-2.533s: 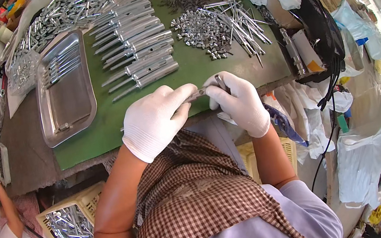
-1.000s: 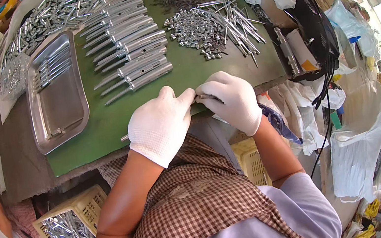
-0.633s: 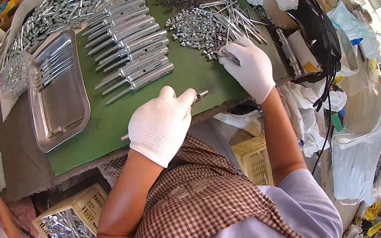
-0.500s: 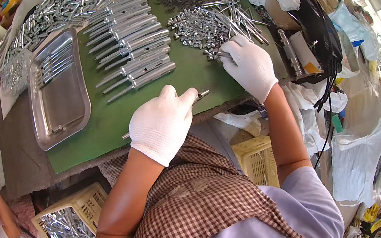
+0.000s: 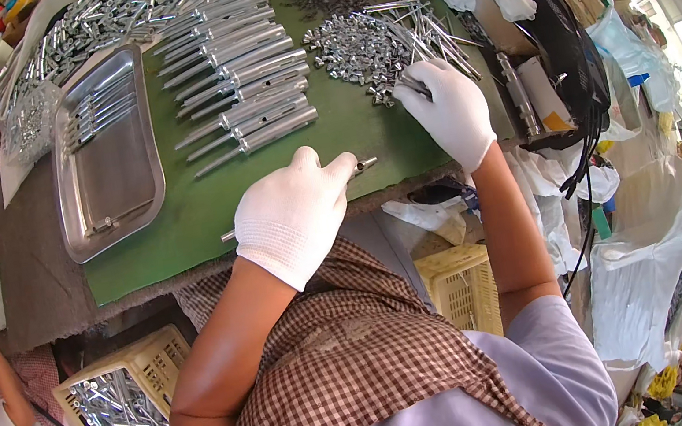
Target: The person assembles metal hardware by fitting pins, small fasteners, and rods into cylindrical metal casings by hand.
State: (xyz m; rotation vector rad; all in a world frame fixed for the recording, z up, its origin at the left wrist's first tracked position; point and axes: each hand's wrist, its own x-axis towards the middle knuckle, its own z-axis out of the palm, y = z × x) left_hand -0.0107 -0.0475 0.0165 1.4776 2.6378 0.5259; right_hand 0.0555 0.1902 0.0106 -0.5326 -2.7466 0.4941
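My left hand (image 5: 291, 207), in a white knit glove, is closed round a thin metal rod (image 5: 366, 165). One end pokes out past the thumb and forefinger, the other behind the palm; the middle is hidden. At the near edge of a heap of small shiny metal nut-like pieces (image 5: 357, 47), my right hand (image 5: 451, 111), gloved too, has thumb and fingers pinched around something greyish, mostly covered by the glove. Long thin metal pins (image 5: 443, 43) lie just beyond its knuckles. Left of both hands, assembled metal tubes with thin rods (image 5: 278, 126) are laid side by side on the green mat (image 5: 186, 246).
A steel tray (image 5: 116, 199) with several thin rods stands on the left. Loose metal tubes (image 5: 106, 23) are piled at the far left. Below the table edge are two yellowish crates (image 5: 171, 365). Dark cables (image 5: 590, 124) hang at the right; another person's arm (image 5: 0, 360) shows far left.
My right hand has shifted slightly at the heap's edge, its pinched fingertips turning. My left hand keeps the rod, whose rear end shows a little more now. The view has moved slightly.
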